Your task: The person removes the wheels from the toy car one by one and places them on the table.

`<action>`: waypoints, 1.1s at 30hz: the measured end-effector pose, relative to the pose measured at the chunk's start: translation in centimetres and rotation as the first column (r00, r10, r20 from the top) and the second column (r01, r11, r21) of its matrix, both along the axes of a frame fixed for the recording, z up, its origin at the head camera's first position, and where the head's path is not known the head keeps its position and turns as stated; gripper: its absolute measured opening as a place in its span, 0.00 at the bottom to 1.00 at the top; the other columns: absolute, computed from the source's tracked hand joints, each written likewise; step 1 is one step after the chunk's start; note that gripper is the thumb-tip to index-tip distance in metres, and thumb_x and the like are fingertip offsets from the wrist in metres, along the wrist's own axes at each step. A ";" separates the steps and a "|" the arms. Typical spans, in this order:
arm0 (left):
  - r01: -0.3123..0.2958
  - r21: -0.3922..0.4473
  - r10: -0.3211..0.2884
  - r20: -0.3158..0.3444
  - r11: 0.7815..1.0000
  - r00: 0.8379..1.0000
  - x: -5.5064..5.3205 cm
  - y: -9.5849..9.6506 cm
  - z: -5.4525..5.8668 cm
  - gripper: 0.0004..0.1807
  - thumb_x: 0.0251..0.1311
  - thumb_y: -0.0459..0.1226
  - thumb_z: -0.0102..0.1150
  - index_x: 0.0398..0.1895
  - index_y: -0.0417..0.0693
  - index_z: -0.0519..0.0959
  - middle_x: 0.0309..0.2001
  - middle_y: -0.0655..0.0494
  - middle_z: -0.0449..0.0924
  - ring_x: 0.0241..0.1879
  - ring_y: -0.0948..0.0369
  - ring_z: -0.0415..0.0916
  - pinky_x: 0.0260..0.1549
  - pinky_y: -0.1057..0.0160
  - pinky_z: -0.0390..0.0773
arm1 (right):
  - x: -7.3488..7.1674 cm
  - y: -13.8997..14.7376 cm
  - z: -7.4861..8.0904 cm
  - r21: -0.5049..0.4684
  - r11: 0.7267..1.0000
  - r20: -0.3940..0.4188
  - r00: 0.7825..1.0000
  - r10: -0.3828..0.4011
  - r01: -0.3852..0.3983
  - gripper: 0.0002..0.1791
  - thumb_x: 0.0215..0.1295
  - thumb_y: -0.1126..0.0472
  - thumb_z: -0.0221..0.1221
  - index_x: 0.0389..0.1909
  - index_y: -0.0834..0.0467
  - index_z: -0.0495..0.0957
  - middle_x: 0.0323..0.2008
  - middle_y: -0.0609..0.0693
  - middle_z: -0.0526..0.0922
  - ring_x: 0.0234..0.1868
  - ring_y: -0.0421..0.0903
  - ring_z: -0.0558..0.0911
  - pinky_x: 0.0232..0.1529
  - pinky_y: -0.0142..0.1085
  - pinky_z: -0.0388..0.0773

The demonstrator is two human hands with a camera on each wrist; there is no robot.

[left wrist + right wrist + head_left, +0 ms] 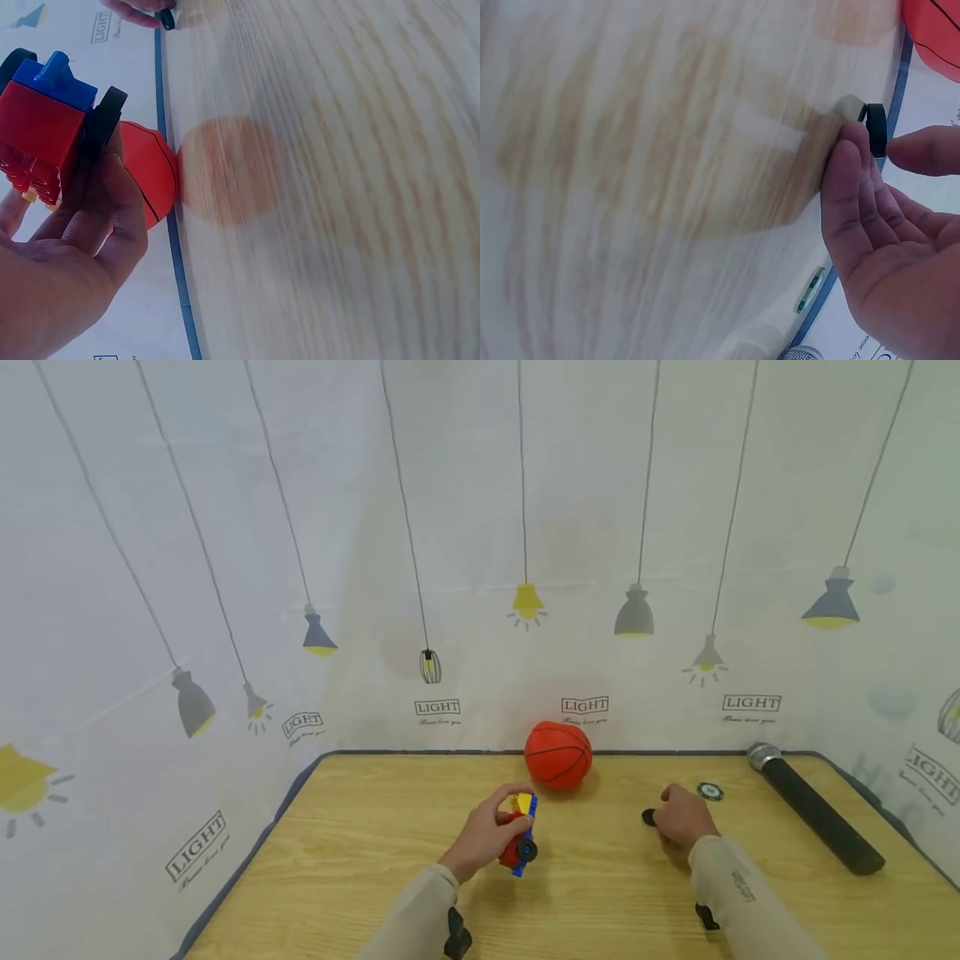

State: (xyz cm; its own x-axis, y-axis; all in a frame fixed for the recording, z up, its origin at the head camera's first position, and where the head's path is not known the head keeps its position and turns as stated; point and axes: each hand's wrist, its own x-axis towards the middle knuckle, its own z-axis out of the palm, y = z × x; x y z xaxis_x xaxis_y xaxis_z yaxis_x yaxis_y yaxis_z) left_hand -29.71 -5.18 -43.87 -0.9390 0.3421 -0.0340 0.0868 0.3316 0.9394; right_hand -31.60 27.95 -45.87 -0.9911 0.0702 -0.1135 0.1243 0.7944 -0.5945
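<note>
My left hand (491,831) grips a toy car (519,831) built of red, blue and yellow parts with black wheels, raised above the table. In the left wrist view the car's red body (41,124) and blue end show above the curled fingers. On the right, my right hand (684,817) pinches a small black disc (649,817) close to the tabletop. The right wrist view shows that disc (877,130) edge-on, between the thumb and the fingertips. Whether the disc touches the table is hard to tell.
A red ball with black lines (558,755) sits at the table's back edge. Beyond my right hand lies a green and white poker chip (710,791). A black microphone (817,810) lies along the right side of the wooden table (360,835). Behind stands a lamp-printed backdrop.
</note>
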 end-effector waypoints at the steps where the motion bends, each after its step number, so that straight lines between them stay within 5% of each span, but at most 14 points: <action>1: -0.001 0.002 0.001 -0.002 1.000 1.000 0.0 0.0 0.0 0.21 0.68 0.44 0.60 0.62 0.71 0.73 0.49 0.44 0.81 0.37 0.56 0.83 0.35 0.57 0.86 | 0.0 0.1 0.1 -0.004 1.000 0.007 1.000 0.004 -0.004 0.28 0.63 0.67 0.48 0.61 0.79 0.63 0.18 0.51 0.79 0.21 0.45 0.77 0.33 0.37 0.74; 11: -0.022 -0.018 0.022 0.002 1.000 1.000 -0.4 -0.2 0.3 0.21 0.68 0.46 0.61 0.62 0.74 0.73 0.50 0.45 0.81 0.39 0.55 0.82 0.37 0.56 0.86 | 0.2 0.6 1.0 -0.042 0.999 0.031 0.999 0.016 -0.015 0.27 0.64 0.68 0.47 0.62 0.77 0.62 0.24 0.55 0.81 0.22 0.45 0.79 0.30 0.35 0.75; 22: -0.024 0.001 0.024 0.006 1.000 1.000 -0.3 0.1 0.2 0.22 0.69 0.45 0.60 0.65 0.68 0.71 0.47 0.45 0.81 0.37 0.56 0.82 0.35 0.60 0.84 | 0.6 0.4 1.8 -0.088 0.994 -0.048 0.997 0.054 -0.058 0.22 0.63 0.68 0.49 0.56 0.74 0.72 0.34 0.60 0.82 0.27 0.46 0.82 0.27 0.38 0.82; 33: -0.025 0.018 0.025 0.000 1.000 1.000 -0.4 -0.1 -0.1 0.22 0.69 0.45 0.60 0.65 0.67 0.72 0.49 0.44 0.80 0.38 0.56 0.82 0.35 0.60 0.85 | 1.3 -2.4 3.2 -0.285 0.953 -0.077 0.993 0.088 -0.106 0.16 0.68 0.68 0.50 0.53 0.70 0.75 0.33 0.60 0.82 0.27 0.46 0.82 0.28 0.40 0.80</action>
